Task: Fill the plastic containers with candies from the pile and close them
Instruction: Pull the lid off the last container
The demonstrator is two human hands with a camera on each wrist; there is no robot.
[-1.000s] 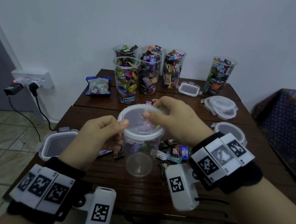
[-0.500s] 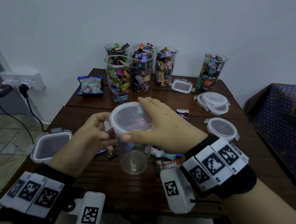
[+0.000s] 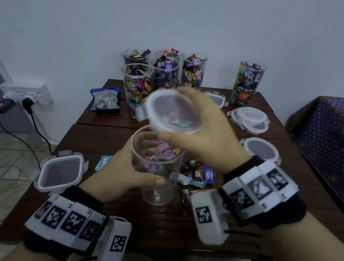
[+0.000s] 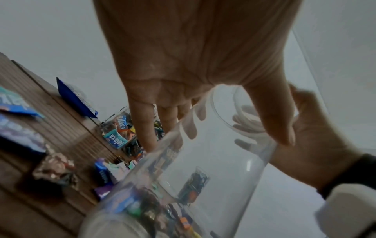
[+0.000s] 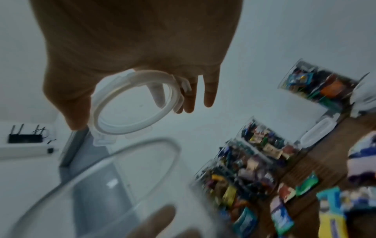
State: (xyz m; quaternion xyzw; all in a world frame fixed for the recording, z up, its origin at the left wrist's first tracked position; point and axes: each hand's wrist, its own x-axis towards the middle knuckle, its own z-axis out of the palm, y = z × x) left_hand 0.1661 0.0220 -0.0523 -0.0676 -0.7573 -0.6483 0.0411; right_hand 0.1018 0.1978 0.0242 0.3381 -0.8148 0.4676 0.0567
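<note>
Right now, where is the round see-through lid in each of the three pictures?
Head: the round clear plastic lid is centre, tilted, held by the right hand above the clear plastic cup.
Left wrist: only a blurred white rim shows through the cup wall, right of centre.
Right wrist: upper left-centre.
Shared landmark: the candy-filled cups.

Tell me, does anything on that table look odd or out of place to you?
One thing: the filled containers at the back stand open, while their round lids lie stacked beside them. The container in the left hand looks empty, yet the right hand holds a lid tilted above it. Loose candies lie scattered, no spill.
</note>
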